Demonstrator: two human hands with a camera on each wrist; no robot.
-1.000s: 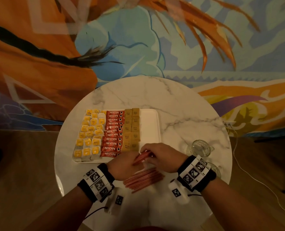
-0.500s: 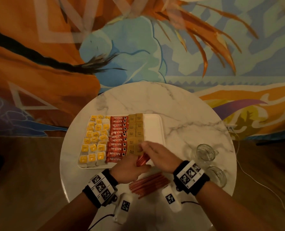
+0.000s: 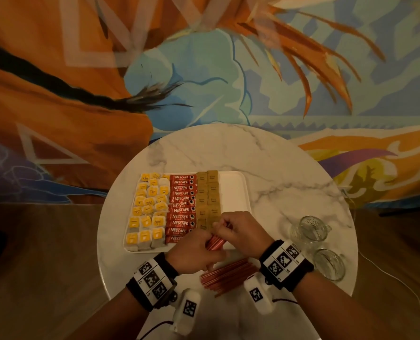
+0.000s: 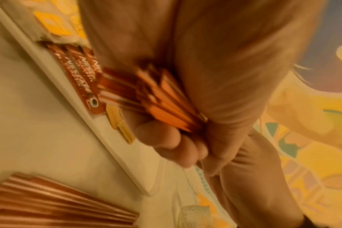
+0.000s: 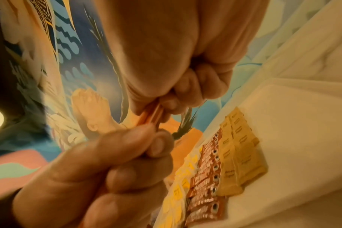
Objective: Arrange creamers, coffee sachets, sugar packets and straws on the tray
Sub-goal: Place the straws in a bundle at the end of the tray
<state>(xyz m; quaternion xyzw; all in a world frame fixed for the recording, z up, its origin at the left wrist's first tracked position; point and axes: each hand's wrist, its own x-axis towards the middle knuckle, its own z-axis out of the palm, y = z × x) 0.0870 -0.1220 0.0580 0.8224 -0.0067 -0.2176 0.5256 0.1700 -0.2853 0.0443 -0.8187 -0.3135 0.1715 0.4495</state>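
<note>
A white tray [image 3: 236, 190] on the round marble table holds yellow-labelled creamers [image 3: 146, 212], a column of red coffee sachets [image 3: 182, 207] and brown sugar packets [image 3: 209, 195]. Its right strip is bare. Over the tray's near edge both hands hold one small bundle of red straws [image 3: 215, 241]. My left hand [image 3: 199, 251] grips the near end; my right hand [image 3: 241, 231] pinches the far end. The bundle [image 4: 166, 101] shows blurred in the left wrist view, and its tip [image 5: 150, 117] sits between the right fingers. A loose pile of straws [image 3: 228, 273] lies on the table under my wrists.
Two clear glass cups [image 3: 312, 229] [image 3: 329, 263] stand on the table at the right, near my right wrist. A white cable [image 3: 400, 283] runs off the table's right side. Behind the table hangs a painted wall.
Both hands have lifted the small straw bundle off the pile and carried it forward over the tray's near edge. The bundle has turned more upright between the hands.
</note>
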